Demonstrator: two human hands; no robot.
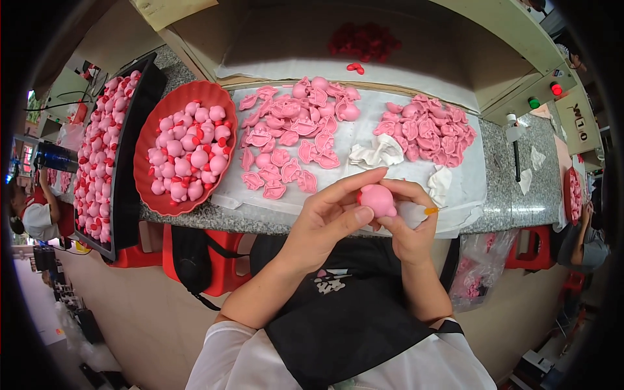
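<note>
Both hands meet over the front edge of the worktop. My left hand (325, 220) is closed around a round pink plastic toy head (376, 199), which has a small bump at its lower right and a bit of red at its left. My right hand (416, 235) touches the same toy head with its fingertips. It also grips a small whitish squeeze bottle (409, 213) with an orange needle tip that points right. Just beyond the hands lie crumpled white tissue (377, 153) and piles of pink curved shell pieces (286, 120) (426, 130).
To the left stand a red scalloped bowl (144, 188) and a black tray (123, 214), both full of pink and red toy heads. A cabinet shelf (286, 52) behind holds red pieces (364, 42). Another tissue (440, 184) lies near the right hand. Other people sit at both sides.
</note>
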